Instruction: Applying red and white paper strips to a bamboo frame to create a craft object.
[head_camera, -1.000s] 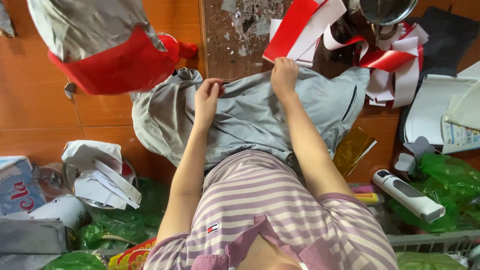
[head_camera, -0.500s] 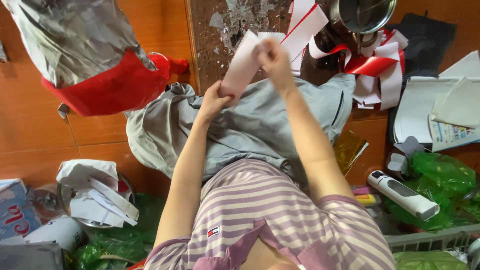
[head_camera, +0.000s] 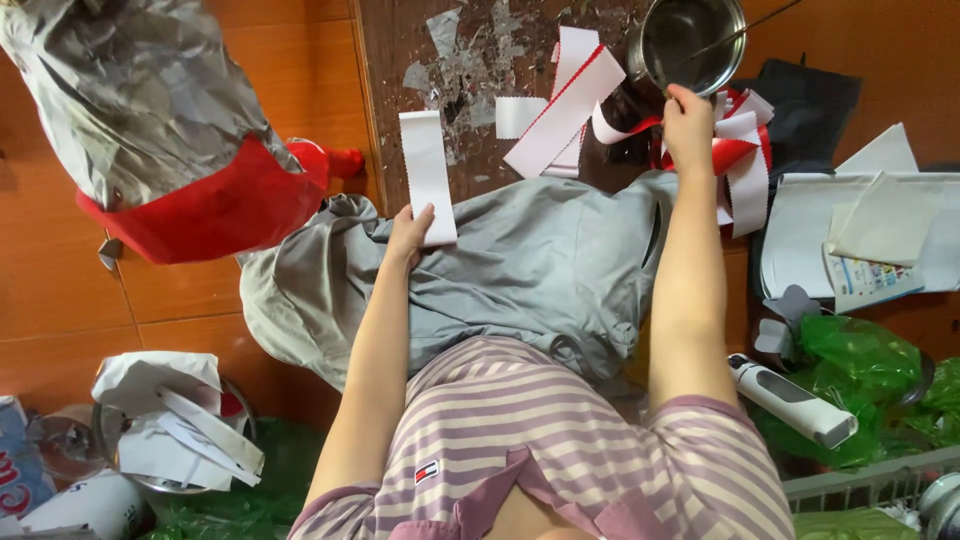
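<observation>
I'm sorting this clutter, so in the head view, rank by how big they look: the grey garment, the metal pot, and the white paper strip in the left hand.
1. Grey garment, clearly largest.
2. Metal pot, partly cut off at the top edge.
3. White paper strip, long but narrow; close to the pot, so that order is unsure.

A cluttered home floor: wooden boards, scattered paper scraps.

Orange wooden floor, dark scuffed board, scattered clutter
</observation>
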